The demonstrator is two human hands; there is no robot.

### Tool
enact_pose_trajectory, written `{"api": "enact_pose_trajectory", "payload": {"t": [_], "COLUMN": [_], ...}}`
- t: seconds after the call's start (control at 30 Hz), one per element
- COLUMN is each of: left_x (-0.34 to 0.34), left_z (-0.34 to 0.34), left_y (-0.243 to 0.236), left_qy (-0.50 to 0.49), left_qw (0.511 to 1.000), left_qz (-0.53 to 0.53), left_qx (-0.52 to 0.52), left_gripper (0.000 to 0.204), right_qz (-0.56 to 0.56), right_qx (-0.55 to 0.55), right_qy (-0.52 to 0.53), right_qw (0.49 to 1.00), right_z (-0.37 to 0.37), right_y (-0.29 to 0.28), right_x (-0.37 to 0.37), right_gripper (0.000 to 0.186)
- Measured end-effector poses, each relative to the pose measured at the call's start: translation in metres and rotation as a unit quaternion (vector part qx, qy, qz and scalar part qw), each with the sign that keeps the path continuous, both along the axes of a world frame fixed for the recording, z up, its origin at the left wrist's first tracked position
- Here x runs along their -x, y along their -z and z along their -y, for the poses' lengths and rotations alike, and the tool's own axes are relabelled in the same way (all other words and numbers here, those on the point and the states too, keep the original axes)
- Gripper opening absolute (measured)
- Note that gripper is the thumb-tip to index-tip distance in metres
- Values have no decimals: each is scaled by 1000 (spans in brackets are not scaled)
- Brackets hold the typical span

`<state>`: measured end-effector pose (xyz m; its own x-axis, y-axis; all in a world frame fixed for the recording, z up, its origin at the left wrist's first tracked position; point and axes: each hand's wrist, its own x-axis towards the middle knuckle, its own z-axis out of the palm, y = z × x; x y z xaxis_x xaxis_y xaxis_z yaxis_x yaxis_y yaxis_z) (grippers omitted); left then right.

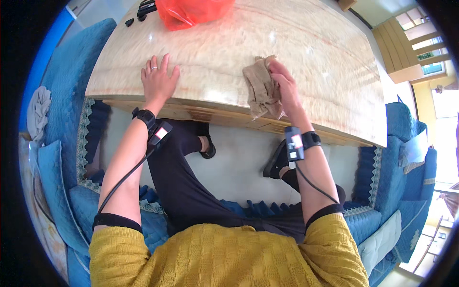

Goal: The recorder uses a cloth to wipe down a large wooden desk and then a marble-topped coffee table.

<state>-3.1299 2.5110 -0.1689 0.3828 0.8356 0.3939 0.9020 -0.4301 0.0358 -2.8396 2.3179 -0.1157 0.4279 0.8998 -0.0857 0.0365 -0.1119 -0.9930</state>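
My right hand (286, 82) grips a crumpled tan cloth (261, 89) that rests on the near edge of the pale marble table (229, 43) and hangs slightly over it. My left hand (158, 80) lies flat on the tabletop near its front edge, fingers spread, holding nothing. Both wrists carry black bands with small devices and cables running up my forearms.
An orange plastic bag (191, 11) and some small black objects (143, 10) sit at the table's far side. Blue quilted sofa cushions (71, 95) flank the table left and right. My legs and black shoes (276, 160) are under the table on a grey floor.
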Motion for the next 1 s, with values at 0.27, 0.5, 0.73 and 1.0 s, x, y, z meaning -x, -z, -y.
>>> {"api": "enact_pose_trajectory", "payload": {"t": [0.27,0.5,0.73,1.0], "left_x": [4,1,-1,-11], "left_z": [-2,0,2,10], "left_y": [-4,-1,-5,-8], "left_qy": [-11,-4,-8,30], "left_qw": [1000,1000,999,999], "left_qz": [-7,-14,-20,9], "left_qx": [14,22,33,32], "left_gripper": [56,57,58,58], "right_qz": [582,583,523,516], "right_qx": [91,202,393,466], "right_qy": [-34,-5,250,316], "right_qw": [807,787,714,645], "right_z": [6,7,170,160], "right_y": [23,11,26,57], "right_x": [66,-2,-184,-310], "right_gripper": [51,48,59,69]}}
